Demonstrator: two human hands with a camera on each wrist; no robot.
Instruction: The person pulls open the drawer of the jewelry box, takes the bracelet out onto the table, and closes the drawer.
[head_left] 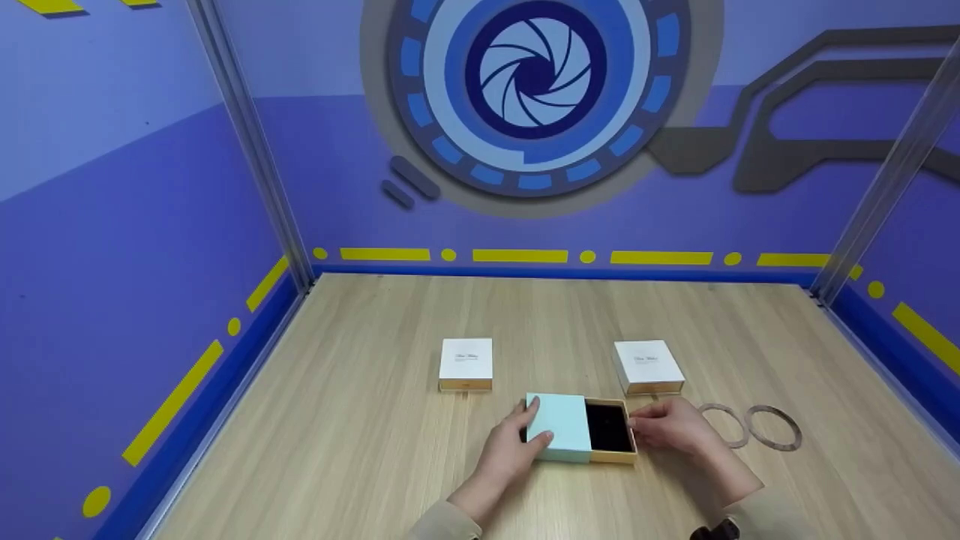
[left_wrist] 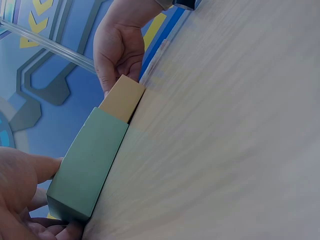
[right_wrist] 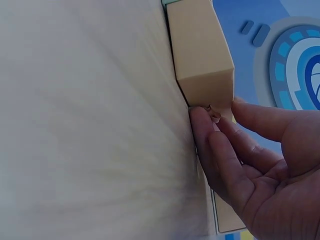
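A jewelry box lies on the table with its tan drawer slid partly out to the right of its mint-green sleeve. Black lining shows inside the drawer. My left hand grips the sleeve at its left end, thumb on the near side and fingers around the far side. At the drawer's outer end, my right hand pinches a small tan pull tab, its thumb touching the drawer's edge. Just right of that hand, two bangles lie flat, a left bangle and a right bangle.
Two white-topped boxes stand behind the mint one: a left box and a right box, the latter close beyond my right hand. Blue panel walls border the wooden table at the back and sides.
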